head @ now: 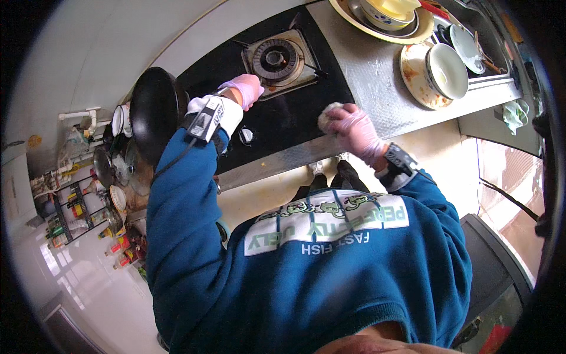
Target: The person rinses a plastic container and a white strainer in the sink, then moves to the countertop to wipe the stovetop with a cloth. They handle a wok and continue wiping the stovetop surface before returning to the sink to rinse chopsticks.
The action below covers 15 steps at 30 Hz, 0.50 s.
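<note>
A gas stove with a black glass top (283, 119) lies before me, its round burner (275, 59) set in a stained square metal tray. At the near left corner of that tray is my left hand (246, 90), in a pink translucent glove; whether its curled fingers grip anything is hidden. My right hand (359, 132), gloved likewise, holds a pale crumpled cloth or sponge (329, 118) against the stove's right front edge. A silver control knob (246, 135) sits on the glass below my left hand.
A black wok (154, 113) leans at the left, beside shelves of bottles. On the steel counter (376, 84) at the right stand a soiled plate (415, 71) with a white bowl (447, 71) and stacked basins (342, 15). Beyond them is a sink (486, 44) with dishes.
</note>
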Available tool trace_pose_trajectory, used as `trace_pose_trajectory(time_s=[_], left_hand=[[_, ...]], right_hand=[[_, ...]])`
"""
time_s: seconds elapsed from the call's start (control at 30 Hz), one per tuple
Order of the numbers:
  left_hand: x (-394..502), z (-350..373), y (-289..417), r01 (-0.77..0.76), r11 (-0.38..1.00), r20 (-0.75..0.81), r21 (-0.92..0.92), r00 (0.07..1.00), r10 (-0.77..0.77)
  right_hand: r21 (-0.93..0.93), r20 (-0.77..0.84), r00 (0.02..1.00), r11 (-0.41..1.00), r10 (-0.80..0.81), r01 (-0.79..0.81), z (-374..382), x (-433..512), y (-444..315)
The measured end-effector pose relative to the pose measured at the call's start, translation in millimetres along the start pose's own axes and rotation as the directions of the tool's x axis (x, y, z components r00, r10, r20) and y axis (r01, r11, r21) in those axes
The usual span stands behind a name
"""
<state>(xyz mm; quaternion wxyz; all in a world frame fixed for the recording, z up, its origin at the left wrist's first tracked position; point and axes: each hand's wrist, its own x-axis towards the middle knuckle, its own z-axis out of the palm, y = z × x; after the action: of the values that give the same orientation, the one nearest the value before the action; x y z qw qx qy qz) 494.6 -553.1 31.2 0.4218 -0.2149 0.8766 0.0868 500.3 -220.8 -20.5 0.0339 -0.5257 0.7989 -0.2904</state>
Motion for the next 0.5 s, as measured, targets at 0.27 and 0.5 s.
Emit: trace_pose_trajectory(time_s=[0.27,0.5], left_hand=[[-1,4,4,0.025,0.990,0.108,-0.141,0.994,-0.009],[-9,7,7,-0.003,0.993,0.074,-0.122,0.997,0.013]], right_hand=[[-0.100,-0.145,0.951,0.952,0.275,-0.290,-31,-25,54],[-0.008,-0.042,0.986,0.987,-0.159,0.159,29,36,-43]])
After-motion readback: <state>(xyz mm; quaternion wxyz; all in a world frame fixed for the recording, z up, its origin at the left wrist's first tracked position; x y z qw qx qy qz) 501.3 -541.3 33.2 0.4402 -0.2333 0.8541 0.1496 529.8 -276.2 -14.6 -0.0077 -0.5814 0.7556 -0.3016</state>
